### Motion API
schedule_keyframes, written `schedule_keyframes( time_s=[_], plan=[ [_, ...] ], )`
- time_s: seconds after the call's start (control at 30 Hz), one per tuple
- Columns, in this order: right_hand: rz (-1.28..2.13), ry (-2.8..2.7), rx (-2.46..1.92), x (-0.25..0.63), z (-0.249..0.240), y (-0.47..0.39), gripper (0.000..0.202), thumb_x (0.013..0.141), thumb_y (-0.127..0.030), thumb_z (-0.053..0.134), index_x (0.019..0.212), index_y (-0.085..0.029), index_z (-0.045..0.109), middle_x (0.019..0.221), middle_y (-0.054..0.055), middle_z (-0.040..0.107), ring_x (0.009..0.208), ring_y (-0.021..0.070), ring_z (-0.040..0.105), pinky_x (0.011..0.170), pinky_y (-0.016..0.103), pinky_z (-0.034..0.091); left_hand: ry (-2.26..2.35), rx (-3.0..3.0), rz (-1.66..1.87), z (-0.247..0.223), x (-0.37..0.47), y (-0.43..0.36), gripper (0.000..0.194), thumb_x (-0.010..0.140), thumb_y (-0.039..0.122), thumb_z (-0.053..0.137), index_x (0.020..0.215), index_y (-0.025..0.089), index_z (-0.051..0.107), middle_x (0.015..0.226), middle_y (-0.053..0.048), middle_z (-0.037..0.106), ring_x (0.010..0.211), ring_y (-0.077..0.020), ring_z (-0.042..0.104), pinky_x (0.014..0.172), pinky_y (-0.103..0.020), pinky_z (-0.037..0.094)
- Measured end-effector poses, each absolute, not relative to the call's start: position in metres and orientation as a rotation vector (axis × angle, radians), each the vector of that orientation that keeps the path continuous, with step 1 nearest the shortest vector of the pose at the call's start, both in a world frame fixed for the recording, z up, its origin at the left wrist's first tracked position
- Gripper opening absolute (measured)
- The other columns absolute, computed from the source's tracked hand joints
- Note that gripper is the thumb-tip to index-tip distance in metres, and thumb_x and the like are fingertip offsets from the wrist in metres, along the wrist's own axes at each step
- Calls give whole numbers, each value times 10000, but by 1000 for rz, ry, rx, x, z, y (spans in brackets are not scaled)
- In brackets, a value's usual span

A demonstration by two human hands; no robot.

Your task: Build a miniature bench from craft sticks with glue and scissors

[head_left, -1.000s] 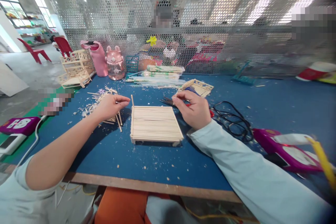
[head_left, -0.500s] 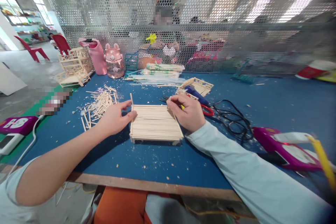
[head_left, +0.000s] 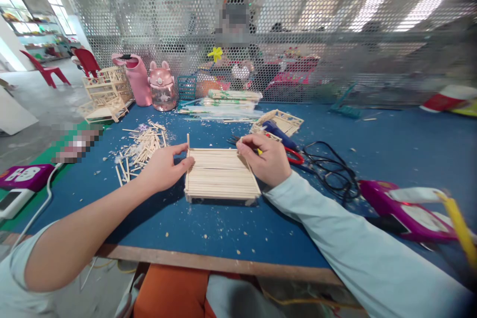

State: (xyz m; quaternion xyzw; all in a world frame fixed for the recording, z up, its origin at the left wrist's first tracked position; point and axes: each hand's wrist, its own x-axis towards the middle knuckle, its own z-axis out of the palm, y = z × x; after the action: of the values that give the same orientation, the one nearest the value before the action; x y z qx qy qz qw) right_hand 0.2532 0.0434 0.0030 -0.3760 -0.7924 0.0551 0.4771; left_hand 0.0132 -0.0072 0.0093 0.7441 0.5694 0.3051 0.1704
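Touching the platform's left: the left hand (head_left: 167, 165), thumb on the slats at the edge, index fingertip at the upright stick, thumb and index spread a little apart.
Far right corner: the right hand (head_left: 266, 159), thumb and index brought close together just above it; whether a stick is pinched between them I cannot tell.
Slatted platform (head_left: 219, 174): between the two hands, pale sticks laid side by side, lying level and raised a little off the blue table (head_left: 223, 238).
Upright stick (head_left: 188, 140): standing at the platform's far left corner, just beyond the left fingertips.
Loose sticks (head_left: 149, 146): heaped just beyond the left hand and a little to its left, with scraps scattered round them.
Blue tool (head_left: 281, 134): just beyond the right hand, pointing toward its knuckles.
Red handle (head_left: 297, 159): just to the right of the right hand, partly hidden by it.
Black cord (head_left: 335, 174): coiled farther right of that hand.
Stick frame (head_left: 292, 121): beyond the right hand, behind the blue tool.
Packaged sticks (head_left: 234, 99): beyond both hands, lying near the perforated screen (head_left: 156, 15).
Pink bottle (head_left: 140, 84): well beyond the left hand, beside the eared jar (head_left: 162, 94).
Stick model (head_left: 106, 94): left of that bottle, well apart from the left hand.
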Motion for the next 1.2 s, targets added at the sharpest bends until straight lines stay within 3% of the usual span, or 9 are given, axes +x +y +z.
schedule_keyframes(
  time_s=[0.2, 0.43, 0.8, 1.2],
  plan=[
    [143, -1937, -926, 253, 3, 43, 140, 804, -263, 536, 715, -175, 598, 661, 39, 624, 599, 140, 548, 566, 277, 437, 1615, 2084, 873, 7, 14, -7, 419, 812, 379, 489, 1142, 168, 638, 1089, -96, 685, 941, -240, 639, 847, -360, 476],
    [152, -1935, -933, 253, 3, 43, 140, 803, -268, 537, 715, -179, 599, 663, 39, 624, 592, 140, 542, 561, 281, 439, 1621, 1859, 1002, 3, 11, -1, 508, 821, 329, 465, 1286, 127, 501, 1151, -122, 649, 1004, -228, 610, 909, -374, 445],
    [148, -1943, -904, 251, 1, 44, 143, 806, -262, 535, 705, -179, 594, 650, 39, 623, 603, 143, 559, 577, 279, 443, 1506, 1702, 1202, 6, 7, 16, 248, 734, 289, 606, 924, 160, 697, 936, -68, 729, 850, -180, 655, 838, -346, 493],
    [161, -1955, -934, 250, 1, 43, 145, 805, -278, 537, 728, -177, 606, 691, 51, 649, 634, 153, 579, 602, 293, 460, 1494, 1773, 1115, 3, 6, 24, 255, 768, 325, 579, 925, 178, 716, 1013, -60, 719, 944, -179, 649, 900, -331, 470]
  ],
)
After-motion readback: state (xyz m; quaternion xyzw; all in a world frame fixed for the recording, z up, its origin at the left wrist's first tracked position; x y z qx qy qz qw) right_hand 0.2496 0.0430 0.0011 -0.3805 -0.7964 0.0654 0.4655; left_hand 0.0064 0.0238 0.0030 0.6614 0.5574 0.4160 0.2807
